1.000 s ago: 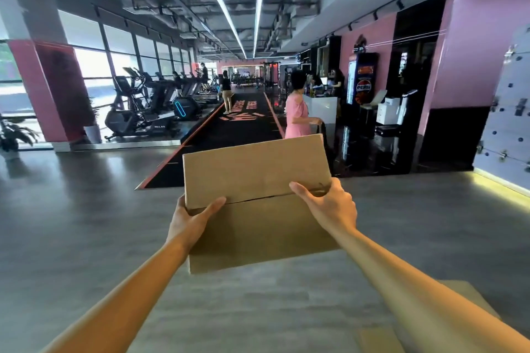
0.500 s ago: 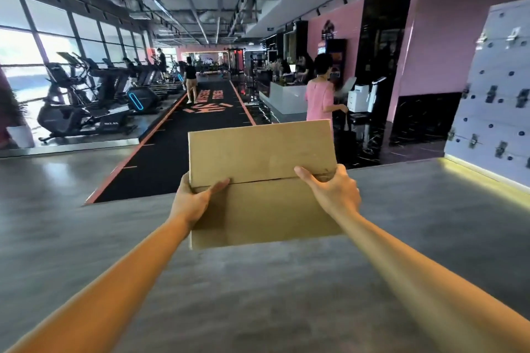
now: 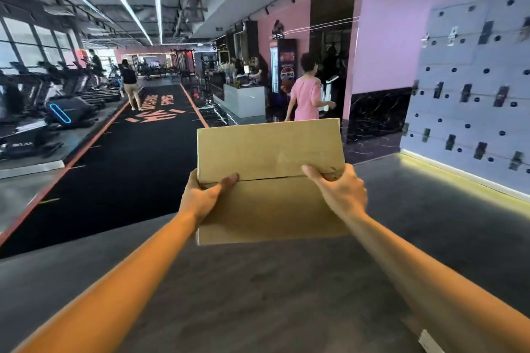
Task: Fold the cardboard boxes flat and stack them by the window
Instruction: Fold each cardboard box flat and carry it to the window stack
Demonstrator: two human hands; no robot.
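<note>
I hold the cardboard box (image 3: 269,180), apparently flattened with a seam across its face, in mid-air before me, left hand (image 3: 200,198) and right hand (image 3: 341,192) each clamped on a side edge. Stacking remains: the windows (image 3: 31,43) lie far left, beyond the treadmills (image 3: 57,106).

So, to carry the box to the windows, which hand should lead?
Left, probably. The windows lie on the left, and the left hand grips that edge of the box; the right hand follows.

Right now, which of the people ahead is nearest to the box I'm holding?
The person in the pink top, just beyond the cardboard box; the one in black is farther down the track.
</note>
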